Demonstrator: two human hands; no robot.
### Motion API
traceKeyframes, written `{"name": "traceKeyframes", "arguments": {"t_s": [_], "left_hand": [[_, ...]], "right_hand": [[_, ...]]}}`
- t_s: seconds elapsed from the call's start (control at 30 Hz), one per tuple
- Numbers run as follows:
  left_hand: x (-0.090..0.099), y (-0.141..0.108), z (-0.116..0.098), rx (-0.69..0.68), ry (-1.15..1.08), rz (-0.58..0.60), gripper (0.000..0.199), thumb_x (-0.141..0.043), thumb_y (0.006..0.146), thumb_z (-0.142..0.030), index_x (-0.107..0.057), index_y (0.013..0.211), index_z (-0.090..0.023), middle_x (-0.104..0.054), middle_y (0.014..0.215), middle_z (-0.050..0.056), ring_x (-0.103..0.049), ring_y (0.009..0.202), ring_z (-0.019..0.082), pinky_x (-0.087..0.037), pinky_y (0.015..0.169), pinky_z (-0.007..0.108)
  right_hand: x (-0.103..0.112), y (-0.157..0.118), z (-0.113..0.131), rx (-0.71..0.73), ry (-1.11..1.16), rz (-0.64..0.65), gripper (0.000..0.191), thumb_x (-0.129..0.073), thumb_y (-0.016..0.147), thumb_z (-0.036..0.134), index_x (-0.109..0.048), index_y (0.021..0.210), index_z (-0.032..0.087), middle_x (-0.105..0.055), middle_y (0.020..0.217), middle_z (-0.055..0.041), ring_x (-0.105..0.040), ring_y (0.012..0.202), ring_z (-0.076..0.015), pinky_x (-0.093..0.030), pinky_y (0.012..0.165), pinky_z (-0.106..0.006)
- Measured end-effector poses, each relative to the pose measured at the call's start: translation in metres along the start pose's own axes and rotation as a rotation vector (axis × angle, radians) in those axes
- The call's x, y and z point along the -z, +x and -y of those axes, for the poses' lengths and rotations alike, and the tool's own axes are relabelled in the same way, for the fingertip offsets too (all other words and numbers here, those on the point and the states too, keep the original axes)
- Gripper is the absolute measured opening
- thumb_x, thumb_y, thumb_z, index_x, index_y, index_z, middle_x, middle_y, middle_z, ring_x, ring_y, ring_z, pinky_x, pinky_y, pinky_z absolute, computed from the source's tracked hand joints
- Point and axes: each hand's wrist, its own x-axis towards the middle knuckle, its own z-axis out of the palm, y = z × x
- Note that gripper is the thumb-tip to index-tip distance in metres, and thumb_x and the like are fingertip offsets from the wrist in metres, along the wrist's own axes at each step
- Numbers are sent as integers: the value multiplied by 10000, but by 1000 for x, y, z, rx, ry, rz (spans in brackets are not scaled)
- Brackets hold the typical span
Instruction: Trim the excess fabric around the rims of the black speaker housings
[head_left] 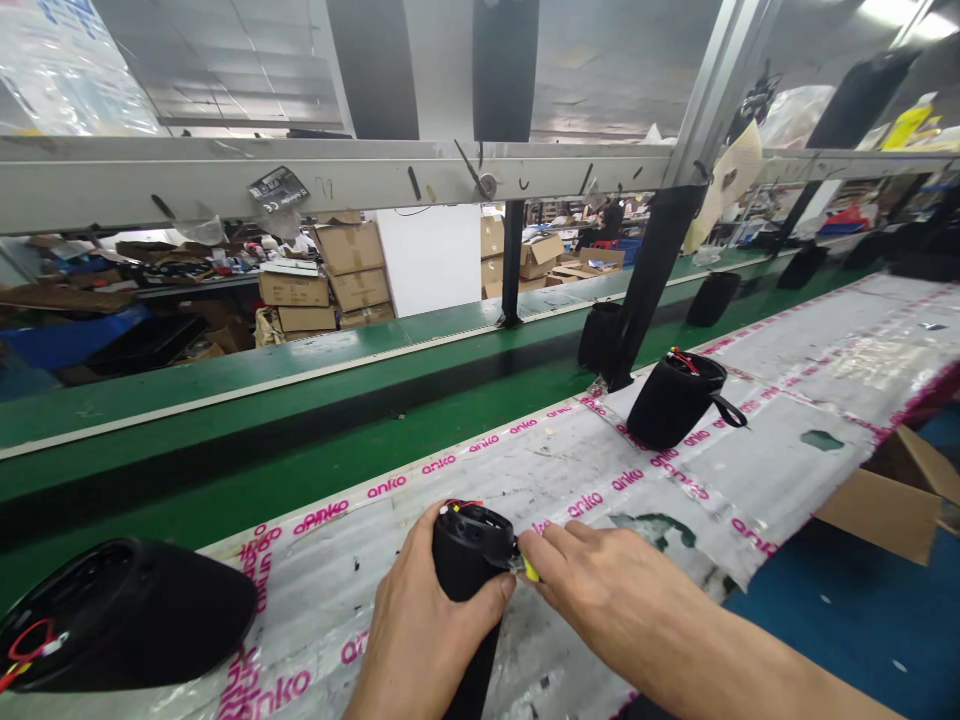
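A black fabric-covered speaker housing (472, 545) stands tilted at the near edge of the bench, with red wires showing at its open top. My left hand (427, 620) is wrapped round its body, thumb across the near side. At the right side of its rim, my right hand (592, 570) is closed on a small yellow tool (529, 568); the fingers hide most of it, so its kind cannot be told. Another black speaker housing (165, 610) lies on its side at the left, red wires hanging from its open end. A third speaker housing (667, 405) with a strap stands farther right.
Plastic sheeting (480, 470) printed in pink covers the bench. Beyond it runs a green conveyor belt (322, 450) with more black housings (712, 298). A dark post (652, 280) and a metal rail (360, 180) rise ahead. A cardboard box (885, 500) is at the right below the bench.
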Motion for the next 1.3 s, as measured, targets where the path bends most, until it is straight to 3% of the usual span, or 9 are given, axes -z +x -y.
{"name": "traceKeyframes", "arguments": {"t_s": [0.23, 0.43, 0.67, 0.8, 0.87, 0.93, 1.03, 1.3], "left_hand": [[-10, -2, -2, -30, 58, -69, 753, -727, 636, -290, -498, 1351, -238, -656, 1322, 114, -615, 1218, 362, -446, 1011, 479], [-15, -3, -4, -36, 125, -88, 704, -689, 663, -288, -493, 1337, -240, -673, 1266, 108, -652, 1144, 375, -474, 938, 471], [-13, 2, -3, -30, 152, -77, 644, -684, 697, -322, -518, 1312, -225, -650, 1303, 122, -644, 1153, 384, -470, 940, 487], [-10, 8, 4, -67, -59, -25, 670, -711, 651, -381, -545, 1277, -208, -698, 1213, 93, -648, 1141, 349, -468, 992, 473], [-9, 8, 7, -66, -173, -25, 718, -720, 629, -426, -547, 1279, -174, -716, 1159, 100, -653, 1123, 351, -463, 1011, 476], [-8, 7, 8, -46, -197, -48, 773, -725, 614, -451, -539, 1299, -147, -714, 1164, 122, -652, 1121, 366, -453, 1023, 494], [-9, 3, 5, -47, -194, -63, 793, -725, 608, -438, -521, 1316, -143, -703, 1203, 141, -634, 1161, 374, -438, 1044, 508], [-15, 1, 2, 0, -32, -56, 766, -721, 638, -399, -476, 1336, -198, -711, 1183, 113, -658, 1131, 358, -482, 973, 484]], "right_hand": [[-12, -6, 0, -54, -11, 44, 384, -553, 738, -18, -419, 998, 230, -596, 814, -2, -556, 555, -191, -159, 476, -374], [-21, -9, 3, -38, -51, 15, 497, -571, 604, -48, -425, 997, 219, -573, 800, 11, -533, 539, -161, -154, 484, -362], [-11, 3, 7, -76, -34, -18, 456, -582, 591, -37, -463, 961, 202, -579, 745, 11, -562, 525, -182, -183, 438, -366], [-1, 5, 4, -47, 146, -132, 273, -589, 787, 20, -467, 928, 220, -623, 773, 10, -614, 577, -188, -256, 461, -354], [-3, 1, 1, -117, 307, -258, 147, -542, 930, 108, -467, 991, 219, -643, 799, 17, -651, 637, -186, -320, 517, -338], [-7, -2, 0, -218, 379, -306, 62, -490, 1005, 176, -453, 1011, 226, -642, 779, 28, -661, 637, -186, -316, 537, -333], [-12, -3, 1, -234, 307, -217, 84, -498, 1007, 196, -432, 978, 238, -630, 749, 25, -643, 590, -210, -237, 518, -340], [-2, 8, 10, -77, 87, 0, 321, -574, 794, 8, -419, 960, 234, -596, 783, 10, -579, 552, -211, -124, 496, -366]]}}
